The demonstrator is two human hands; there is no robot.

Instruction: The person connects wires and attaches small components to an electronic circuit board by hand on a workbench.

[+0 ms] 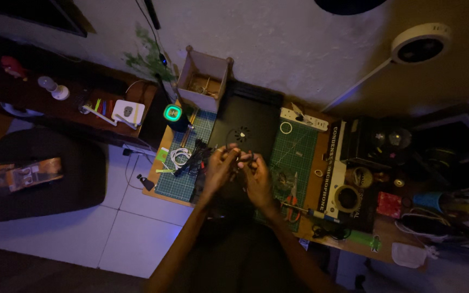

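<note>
Small dark part (pixel 238 158) (unclear) pinched between both hands' fingers (pixel 229 153)

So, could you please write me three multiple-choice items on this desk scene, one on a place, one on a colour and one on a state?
1. Where does the glowing gadget stand?
A. before the wooden box
B. on the dark floor cushion
C. beside the white fan

2. What colour is the cutting mat?
A. red
B. green
C. yellow

3. How are the left hand and right hand placed?
A. flat and wide apart on the mat
B. one on the floor
C. raised close together over the desk, fingers on a small dark object

Answers: 1 A, it glows just below the box; 2 B, green gridded surface; 3 C, both hands meet mid-desk.
</note>
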